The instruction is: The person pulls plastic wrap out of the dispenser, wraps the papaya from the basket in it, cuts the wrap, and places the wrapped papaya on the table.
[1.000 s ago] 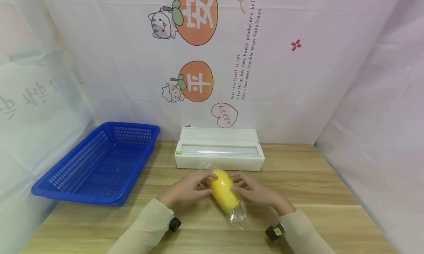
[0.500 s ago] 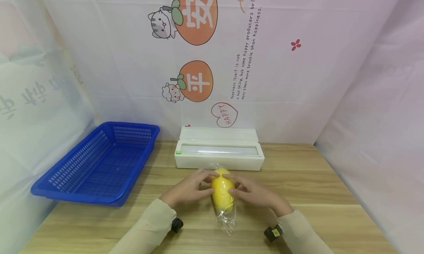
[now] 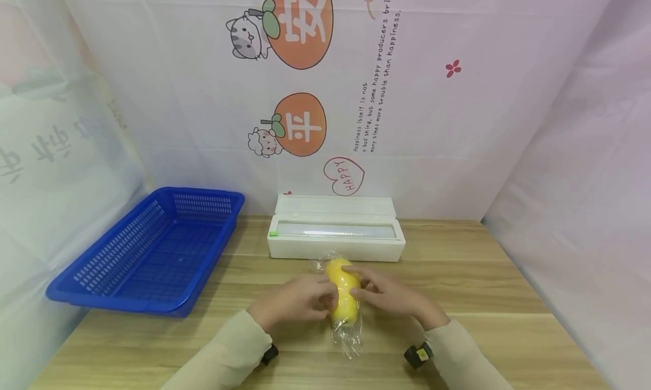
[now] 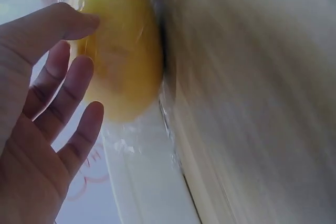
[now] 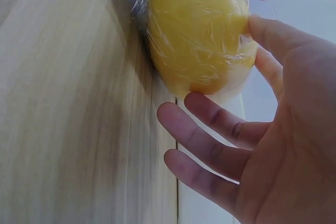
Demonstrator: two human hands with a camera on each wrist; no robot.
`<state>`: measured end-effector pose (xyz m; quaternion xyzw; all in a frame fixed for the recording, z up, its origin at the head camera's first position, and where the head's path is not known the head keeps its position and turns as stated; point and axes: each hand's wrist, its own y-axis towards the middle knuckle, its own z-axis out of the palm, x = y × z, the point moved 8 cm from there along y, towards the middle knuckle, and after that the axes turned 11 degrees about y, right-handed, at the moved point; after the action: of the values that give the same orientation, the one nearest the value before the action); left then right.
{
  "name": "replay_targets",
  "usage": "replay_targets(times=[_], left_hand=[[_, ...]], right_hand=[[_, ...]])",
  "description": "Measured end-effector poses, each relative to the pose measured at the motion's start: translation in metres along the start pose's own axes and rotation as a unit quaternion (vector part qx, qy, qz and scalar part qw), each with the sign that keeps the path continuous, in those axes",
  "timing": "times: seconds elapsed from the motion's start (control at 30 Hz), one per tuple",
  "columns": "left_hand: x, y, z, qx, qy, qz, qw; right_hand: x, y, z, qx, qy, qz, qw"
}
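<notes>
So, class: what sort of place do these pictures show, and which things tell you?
Probably a staged tabletop booth, not a real kitchen: a wooden table closed in by printed plastic sheets, with a cling-film dispenser box, a blue basket and a film-wrapped yellow fruit.

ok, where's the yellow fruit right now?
Head view: the wrapped yellow fruit lies mid-table between the left hand and right hand, just before the white film box.
</notes>
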<state>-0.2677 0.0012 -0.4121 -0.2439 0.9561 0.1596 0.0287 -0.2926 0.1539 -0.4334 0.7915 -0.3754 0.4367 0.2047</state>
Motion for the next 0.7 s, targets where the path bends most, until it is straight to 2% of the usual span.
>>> replay_targets(times=[0.07, 0.2, 0.4, 0.5, 0.7], left_hand=[[-0.009, 0.000, 0.003, 0.012, 0.028, 0.018, 0.9994], [-0.020, 0.000, 0.009, 0.030, 0.069, 0.019, 0.9970], [-0.027, 0.002, 0.013, 0.002, 0.111, 0.036, 0.9931], [-0.027, 0.003, 0.013, -0.004, 0.112, 0.039, 0.9929], [-0.020, 0.003, 0.017, -0.010, 0.078, 0.028, 0.9965]], right_hand=[[-0.001, -0.001, 0.000, -0.001, 0.002, 0.005, 1.000], [0.000, -0.002, 0.000, -0.004, 0.007, 0.013, 1.000], [0.000, -0.002, 0.000, -0.006, 0.002, 0.023, 1.000], [0.001, -0.002, 0.000, -0.005, 0.002, 0.023, 1.000], [0.001, -0.002, 0.000, -0.001, 0.002, 0.032, 1.000]])
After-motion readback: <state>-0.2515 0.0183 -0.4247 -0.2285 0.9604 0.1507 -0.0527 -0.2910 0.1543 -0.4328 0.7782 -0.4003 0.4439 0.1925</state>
